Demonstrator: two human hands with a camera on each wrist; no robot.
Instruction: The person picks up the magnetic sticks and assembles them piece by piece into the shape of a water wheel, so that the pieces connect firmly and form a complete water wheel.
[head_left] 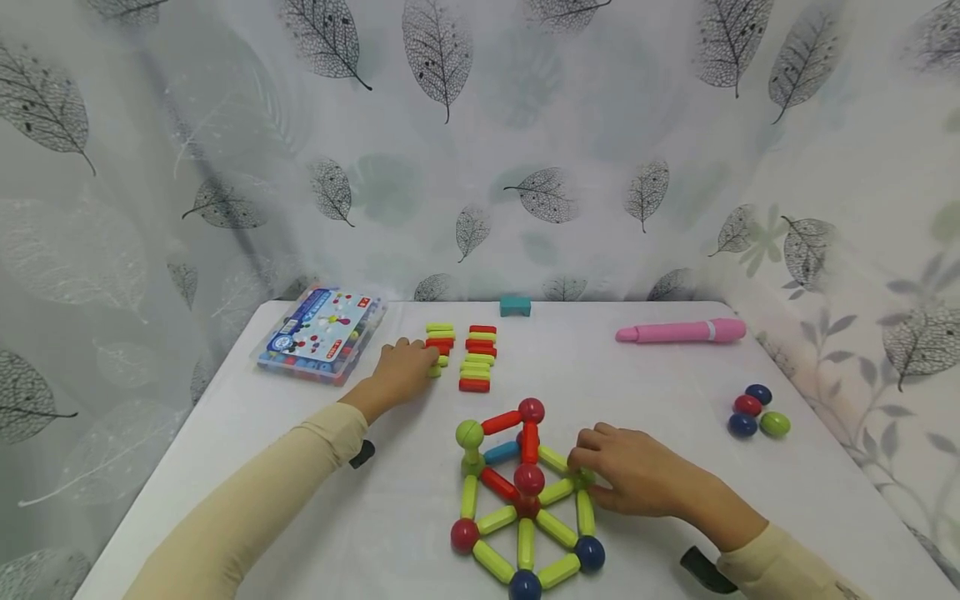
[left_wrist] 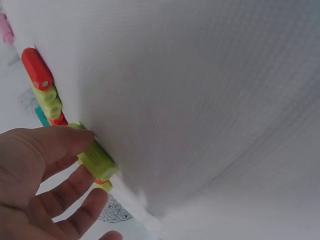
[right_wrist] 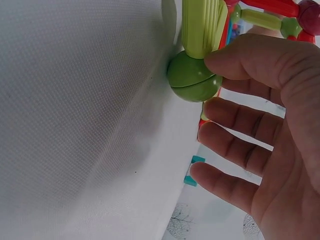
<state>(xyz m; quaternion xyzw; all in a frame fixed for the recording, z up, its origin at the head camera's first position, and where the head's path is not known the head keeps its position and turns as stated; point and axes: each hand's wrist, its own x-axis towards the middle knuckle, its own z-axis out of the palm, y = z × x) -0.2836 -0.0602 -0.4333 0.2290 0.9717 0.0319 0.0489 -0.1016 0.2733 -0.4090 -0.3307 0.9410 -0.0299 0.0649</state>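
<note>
My left hand reaches to the left column of stacked magnetic sticks. In the left wrist view its thumb and forefinger pinch a green stick at the near end of that column. My right hand is at the right side of a flat wheel of sticks and balls with a raised part on top. There the thumb and forefinger tip hold a green ball joined to a green stick. The other fingers are spread behind it.
A second column of red and green sticks lies beside the first. At the back left of the white table sits a clear toy box. A teal block, a pink pen and several loose balls lie to the right.
</note>
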